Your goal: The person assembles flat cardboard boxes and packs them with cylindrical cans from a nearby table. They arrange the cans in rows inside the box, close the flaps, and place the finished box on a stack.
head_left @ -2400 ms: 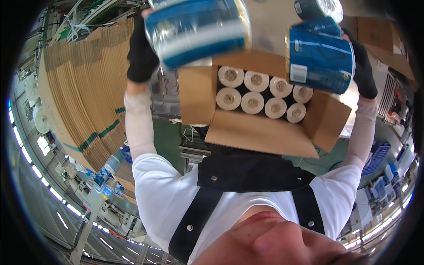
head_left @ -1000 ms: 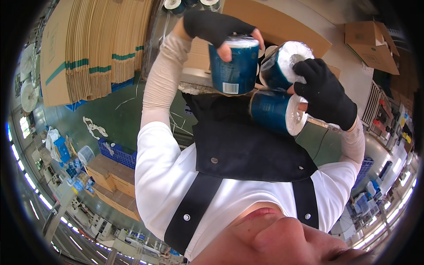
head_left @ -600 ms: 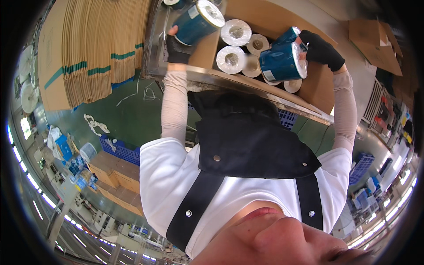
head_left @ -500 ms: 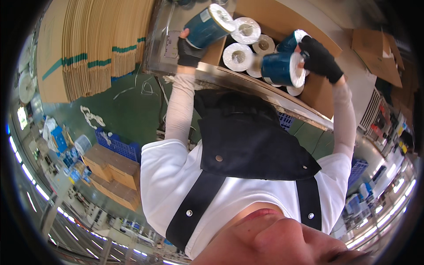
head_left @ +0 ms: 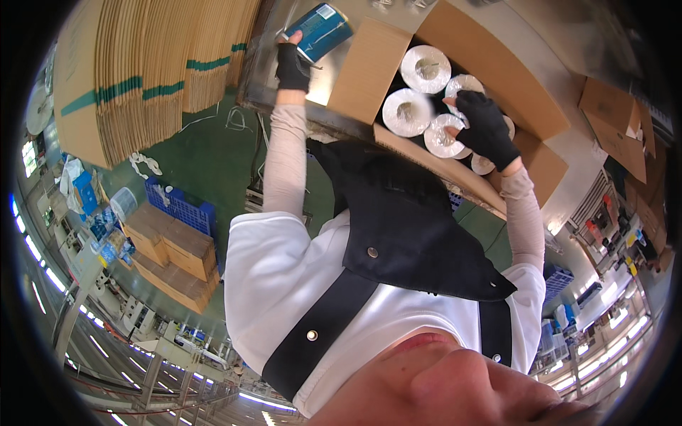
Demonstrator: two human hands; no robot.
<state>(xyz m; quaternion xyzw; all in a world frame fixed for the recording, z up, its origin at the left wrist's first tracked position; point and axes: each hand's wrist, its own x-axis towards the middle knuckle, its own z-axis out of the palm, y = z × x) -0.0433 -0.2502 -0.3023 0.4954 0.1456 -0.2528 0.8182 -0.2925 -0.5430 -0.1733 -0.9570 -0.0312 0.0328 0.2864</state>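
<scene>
My left hand (head_left: 293, 67), in a black fingerless glove, is closed round the end of a blue-wrapped roll (head_left: 320, 32), which tilts over the metal table left of an open cardboard box (head_left: 522, 67). Inside the box, several white-ended rolls (head_left: 425, 69) stand packed together with their hollow cores facing up. My right hand (head_left: 486, 128), gloved the same way, rests over the rolls at the box's right side. Its bare thumb tip touches the top of a near roll (head_left: 442, 138), and another fingertip lies by the roll behind it. These fingers are apart; the rest are hidden under the glove.
A tall stack of flattened cardboard (head_left: 153, 64) with green stripes stands at the left. One box flap (head_left: 369, 67) sticks out leftward. Another open carton (head_left: 614, 121) is at the far right. Closed boxes (head_left: 170, 248) and a blue plastic pallet (head_left: 181, 206) lie lower left on the green floor.
The blue roll in my right hand has gone down among the others in the box. My left hand has carried its roll leftward, away from the box. The view has shifted.
</scene>
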